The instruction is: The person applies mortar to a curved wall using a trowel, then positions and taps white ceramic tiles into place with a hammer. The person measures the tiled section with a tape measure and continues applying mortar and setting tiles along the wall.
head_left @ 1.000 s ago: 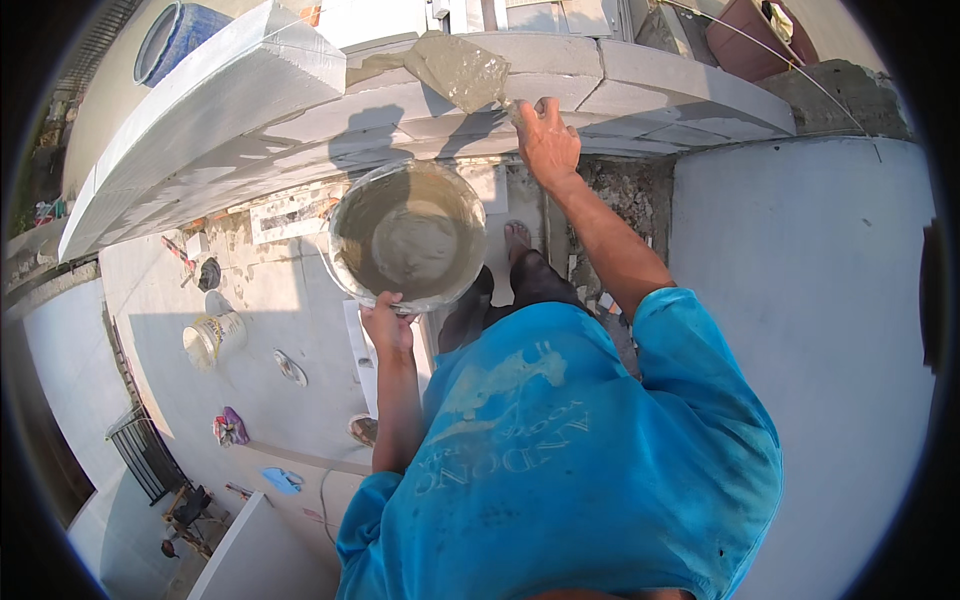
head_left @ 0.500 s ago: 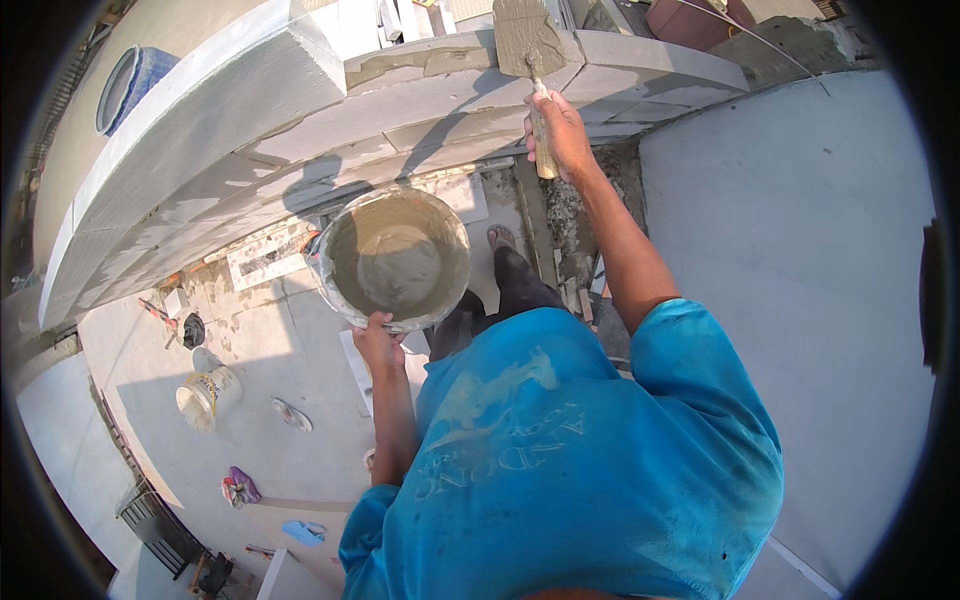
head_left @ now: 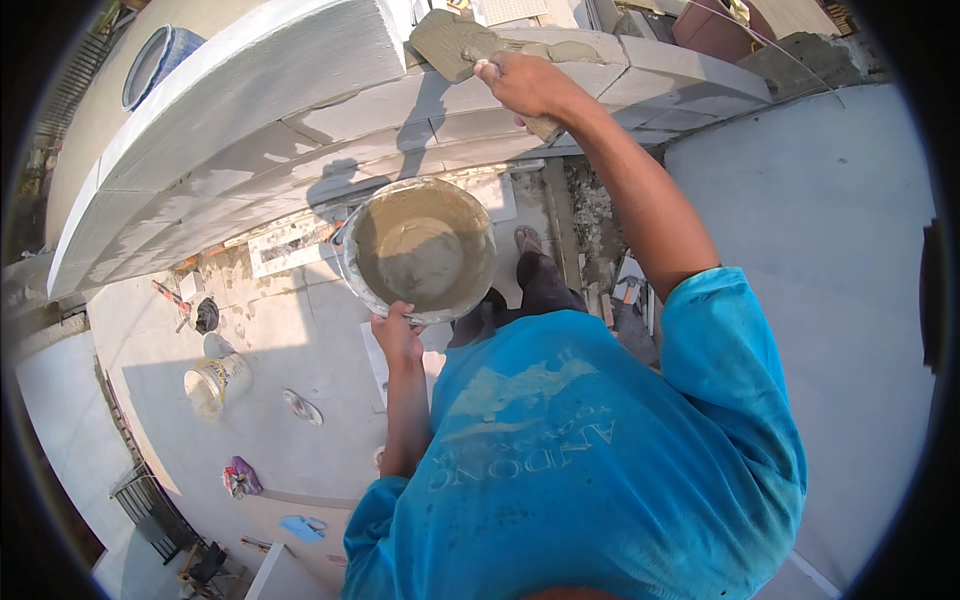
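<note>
A bucket [head_left: 478, 262] with wet grey mortar [head_left: 415, 255] in its bottom hangs in front of my body. My left hand [head_left: 398, 332] is closed on the near part of its rim. My right hand [head_left: 530, 88] grips the handle of a trowel, its palm and fingers wrapped round it. The mortar-smeared trowel blade [head_left: 452, 46] is at the top of the block wall [head_left: 370, 120], beside the end of a raised block [head_left: 300, 50]. Wet mortar [head_left: 560, 50] lies along the wall top to the right of the blade.
A blue tub [head_left: 165, 62] stands beyond the wall at the far left. On the floor to my left are a mortar-stained white bucket [head_left: 218, 382], a slipper [head_left: 302, 407] and a blue cloth-like item [head_left: 303, 528]. Rubble and a trowel-like tool lie right of my foot [head_left: 527, 238].
My right hand has moved the trowel left along the wall top and turned its blade leftward toward the raised block. A strip of mortar now shows behind the blade. My left hand still holds the bucket.
</note>
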Tool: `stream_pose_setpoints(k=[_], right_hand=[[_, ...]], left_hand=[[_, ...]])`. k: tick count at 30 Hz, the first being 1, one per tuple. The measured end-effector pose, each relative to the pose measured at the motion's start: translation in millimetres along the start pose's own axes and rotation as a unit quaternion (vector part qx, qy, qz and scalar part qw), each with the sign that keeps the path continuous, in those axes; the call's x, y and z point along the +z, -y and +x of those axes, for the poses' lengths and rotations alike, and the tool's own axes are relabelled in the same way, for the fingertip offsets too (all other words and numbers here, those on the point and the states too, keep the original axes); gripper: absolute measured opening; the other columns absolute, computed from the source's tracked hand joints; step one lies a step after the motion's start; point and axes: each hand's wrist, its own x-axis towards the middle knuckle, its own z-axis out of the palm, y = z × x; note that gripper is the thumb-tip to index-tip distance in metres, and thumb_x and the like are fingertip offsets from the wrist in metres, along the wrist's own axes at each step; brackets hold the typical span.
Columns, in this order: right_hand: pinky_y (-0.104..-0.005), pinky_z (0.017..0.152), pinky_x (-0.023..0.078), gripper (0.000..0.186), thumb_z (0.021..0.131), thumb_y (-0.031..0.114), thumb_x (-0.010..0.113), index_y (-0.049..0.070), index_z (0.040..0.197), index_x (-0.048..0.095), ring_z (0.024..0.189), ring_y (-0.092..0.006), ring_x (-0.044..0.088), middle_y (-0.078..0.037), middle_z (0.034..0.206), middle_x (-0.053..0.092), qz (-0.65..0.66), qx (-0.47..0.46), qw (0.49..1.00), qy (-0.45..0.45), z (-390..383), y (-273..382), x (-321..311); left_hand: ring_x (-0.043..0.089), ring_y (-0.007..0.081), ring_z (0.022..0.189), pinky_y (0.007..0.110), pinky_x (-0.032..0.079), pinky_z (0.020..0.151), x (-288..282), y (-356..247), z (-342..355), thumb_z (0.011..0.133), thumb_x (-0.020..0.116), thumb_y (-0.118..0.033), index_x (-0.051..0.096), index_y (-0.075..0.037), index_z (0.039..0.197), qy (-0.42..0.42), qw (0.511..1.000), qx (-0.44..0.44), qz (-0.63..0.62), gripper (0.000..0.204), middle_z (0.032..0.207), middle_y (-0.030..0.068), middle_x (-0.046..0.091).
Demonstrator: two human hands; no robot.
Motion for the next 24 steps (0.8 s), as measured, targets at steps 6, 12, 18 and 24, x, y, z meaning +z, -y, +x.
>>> stream_pose_setpoints(k=[6,12,18,24], right_hand=[[-0.0487,0.076,0.054,0.049,0.106,0.036,0.039,-0.006,0.11,0.064,0.06,-0.0351,0.069,-0.023,0.074,0.068,-0.126,0.022,0.991,0.028,-3.8,-17.1,-18.4],[-0.0445,0.063,0.054,0.05,0.107,0.042,0.041,-0.003,0.111,0.062,0.056,-0.0268,0.065,-0.021,0.078,0.065,-0.083,0.044,0.992,-0.087,-46.3,-137.6,-62.5],[-0.0327,0.045,0.047,0.047,0.107,0.047,0.041,0.004,0.117,0.06,0.055,-0.0153,0.058,-0.007,0.079,0.055,0.088,0.222,0.968,-0.07,-94.4,-175.1,-100.6],[-0.031,0.045,0.045,0.041,0.106,0.045,0.044,0.008,0.112,0.06,0.054,-0.0124,0.051,-0.002,0.073,0.051,0.185,0.296,0.935,-0.057,-168.4,-209.2,-98.1]], left_hand=[[0.065,0.028,0.097,0.051,0.063,0.072,-6.2,3.6,2.3,0.075,0.058,0.004,0.05,-0.006,0.13,-0.004,1.0,0.017,-0.009,0.057,0.117,0.0128,0.058],[0.065,0.0329,0.103,0.056,0.064,0.076,0.8,2.5,8.8,0.073,0.057,0.005,0.049,-0.007,0.132,-0.005,1.0,-0.009,-0.004,0.06,0.122,0.0143,0.058],[0.066,0.033,0.101,0.054,0.065,0.073,11.6,0.8,10.5,0.073,0.056,0.006,0.049,-0.006,0.132,-0.003,1.0,0.009,0.028,0.06,0.123,0.0151,0.057],[0.068,0.0286,0.093,0.046,0.066,0.066,38.2,-2.3,2.6,0.072,0.058,0.004,0.051,-0.005,0.13,0.01,0.998,0.019,0.053,0.059,0.114,0.0126,0.06]])
